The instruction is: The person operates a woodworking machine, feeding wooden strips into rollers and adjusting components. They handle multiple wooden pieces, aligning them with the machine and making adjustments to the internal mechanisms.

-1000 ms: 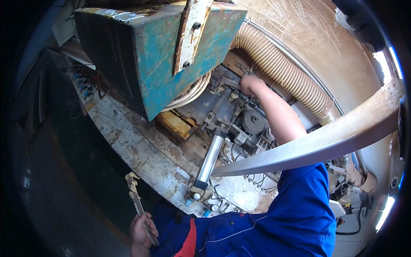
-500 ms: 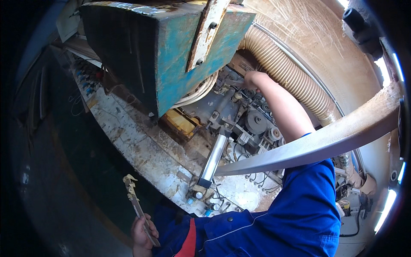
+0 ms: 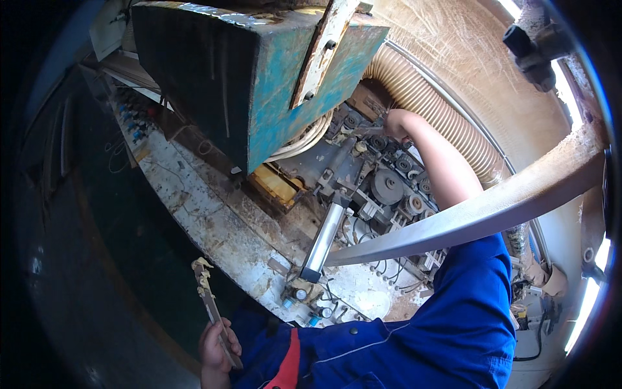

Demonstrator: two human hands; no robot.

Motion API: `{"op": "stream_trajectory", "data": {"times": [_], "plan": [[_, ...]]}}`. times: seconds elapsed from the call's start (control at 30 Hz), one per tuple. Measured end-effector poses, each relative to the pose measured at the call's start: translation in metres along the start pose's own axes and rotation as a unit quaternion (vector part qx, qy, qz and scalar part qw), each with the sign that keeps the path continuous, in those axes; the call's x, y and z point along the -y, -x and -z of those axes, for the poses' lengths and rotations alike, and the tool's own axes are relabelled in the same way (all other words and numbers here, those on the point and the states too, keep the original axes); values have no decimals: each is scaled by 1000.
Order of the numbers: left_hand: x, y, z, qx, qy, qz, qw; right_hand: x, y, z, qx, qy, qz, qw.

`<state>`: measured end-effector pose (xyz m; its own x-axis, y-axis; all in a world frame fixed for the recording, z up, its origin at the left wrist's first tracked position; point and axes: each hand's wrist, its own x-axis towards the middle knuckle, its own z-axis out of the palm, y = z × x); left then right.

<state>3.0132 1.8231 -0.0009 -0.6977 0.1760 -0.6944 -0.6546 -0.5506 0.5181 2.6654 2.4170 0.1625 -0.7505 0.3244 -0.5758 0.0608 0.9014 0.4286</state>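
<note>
At the lower left, my left hand is closed around a flat, narrow strip, held upright. Yellowish, glue-like lumps cling to the strip's top end. My right arm stretches past a curved grey bar into the machine. There my right hand is closed, its fingers largely hidden behind the wrist. A thin greyish edge shows beside these fingers, but I cannot make out what they hold. Around that hand are rollers and pulleys with pale scraps among them.
A big green metal housing overhangs the machine. The ribbed hose runs behind my right arm, and the curved grey bar crosses over it. A silver cylinder, a yellowish tray and gauges line the dirty white bed.
My right hand has shifted slightly to the right among the rollers. My left hand has tilted the strip a little, its lumpy end moving slightly right. The whole view has shifted a little.
</note>
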Motion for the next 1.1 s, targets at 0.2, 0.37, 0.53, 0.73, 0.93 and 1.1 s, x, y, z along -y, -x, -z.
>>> {"op": "stream_trajectory", "data": {"times": [0.2,0.37,0.53,0.73,0.93,1.1], "plan": [[-5,-4,-7,16,-16,0,1000,23,63,-22,-106,-300,-30,947],[-9,-5,-3,48,-34,5,998,4,60,-60,-203,-269,26,941],[-11,-6,4,53,-25,-4,998,7,98,-70,-164,-341,1,925],[-20,-5,-6,52,-54,16,997,25,192,-155,-271,-538,52,797],[-31,-7,-20,124,-116,24,985,80,281,-339,-281,-780,30,558],[-33,-1,-41,169,-187,52,966,168,357,-421,-382,-831,-66,400]]}}
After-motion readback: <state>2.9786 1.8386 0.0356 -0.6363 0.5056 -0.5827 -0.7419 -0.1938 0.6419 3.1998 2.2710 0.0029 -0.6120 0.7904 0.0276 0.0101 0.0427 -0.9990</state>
